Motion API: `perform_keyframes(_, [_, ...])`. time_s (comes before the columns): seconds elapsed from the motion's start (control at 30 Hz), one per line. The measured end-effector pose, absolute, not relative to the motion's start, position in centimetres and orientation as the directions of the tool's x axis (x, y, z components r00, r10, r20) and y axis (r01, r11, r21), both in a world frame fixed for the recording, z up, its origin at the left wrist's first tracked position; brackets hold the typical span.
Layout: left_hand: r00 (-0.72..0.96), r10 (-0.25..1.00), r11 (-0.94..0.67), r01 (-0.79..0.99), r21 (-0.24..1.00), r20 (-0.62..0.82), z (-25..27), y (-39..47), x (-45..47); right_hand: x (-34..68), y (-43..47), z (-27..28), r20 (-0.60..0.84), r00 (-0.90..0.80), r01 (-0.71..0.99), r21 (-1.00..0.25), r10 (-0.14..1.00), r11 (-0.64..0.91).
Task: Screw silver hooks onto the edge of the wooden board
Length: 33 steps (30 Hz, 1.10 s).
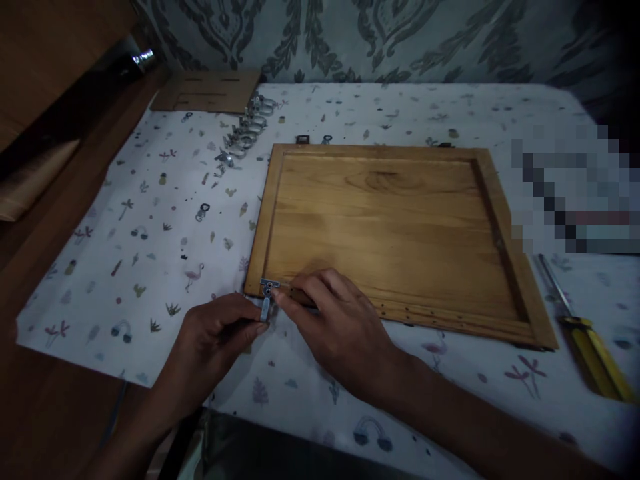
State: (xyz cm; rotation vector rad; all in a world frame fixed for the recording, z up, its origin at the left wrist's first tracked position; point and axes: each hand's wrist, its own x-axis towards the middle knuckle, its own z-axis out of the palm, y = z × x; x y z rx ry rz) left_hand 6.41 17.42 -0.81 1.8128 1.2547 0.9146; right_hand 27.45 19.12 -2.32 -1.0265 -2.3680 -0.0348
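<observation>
A shallow wooden framed panel (380,220) lies on the patterned cloth, its recessed face up and small dark holes along its near rail. At its near left corner sits a small metal clasp (266,303) with a crosspiece, a round joint and a long tab. My left hand (215,333) pinches the tab between thumb and fingers, just off the panel's edge. From the other side, my right hand (340,327) presses a fingertip against the clasp's joint. Its other fingers are curled over the near rail, and what lies under them is hidden.
Several metal clasps (243,137) lie in a row beyond the panel's left side. Behind them rests a slotted cardboard piece (205,93). A screwdriver (593,353) with a yellow handle lies at the right. The cloth (150,267) reaches the patterned wall; a wooden surface (50,407) is at the left.
</observation>
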Motion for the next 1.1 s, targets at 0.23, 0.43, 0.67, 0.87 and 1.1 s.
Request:
perform_keyframes(0.23, [0.254,0.957,-0.241,0.426,0.872,0.141,-0.5,17.6,6.6,27.5,19.2,-2.4,0.494,-0.570,0.675,-0.174,0.657,0.717])
perform_keyframes(0.43, [0.224,0.969,-0.195,0.424,0.884,0.106,-0.3,17.7,6.8,27.5,19.2,-2.4,0.480,-0.570,0.677,-0.187,0.667,0.712])
perform_keyframes(0.67, [0.228,0.971,-0.169,0.424,0.890,0.076,-0.5,17.5,6.5,27.4,19.3,-2.3,0.477,-0.572,0.670,-0.198,0.667,0.716])
perform_keyframes(0.87, [0.232,0.971,-0.157,0.412,0.897,0.063,-0.5,17.4,6.8,27.5,19.3,-2.4,0.494,-0.575,0.662,-0.187,0.652,0.726])
perform_keyframes(1.1, [0.249,0.962,-0.223,0.469,0.854,0.114,0.4,18.1,5.9,27.5,19.4,-2.3,0.490,-0.577,0.669,-0.174,0.653,0.722])
